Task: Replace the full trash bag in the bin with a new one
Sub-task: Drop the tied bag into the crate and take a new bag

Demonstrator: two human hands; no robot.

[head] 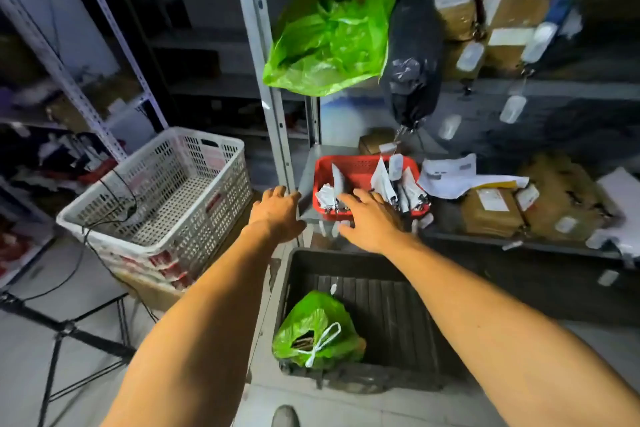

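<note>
A dark rectangular bin [398, 308] stands on the floor below me. In its near left corner lies a tied green trash bag [317, 329] with white drawstrings. Another green plastic bag [329, 38] hangs, loose and spread, from the shelf post above. Both my arms reach forward over the bin. My left hand [277, 213] rests at the edge of the metal shelf [306, 180], fingers loosely bent, holding nothing. My right hand [372, 218] lies with spread fingers over the front rim of a red basket [353, 168] and holds nothing.
A white slotted crate [162, 194] sits on boxes at the left, with a black cable across it. A black bag [414, 55] hangs by the green one. Brown parcels [491, 213] and papers cover the right shelf. A black stand [65, 329] is at lower left.
</note>
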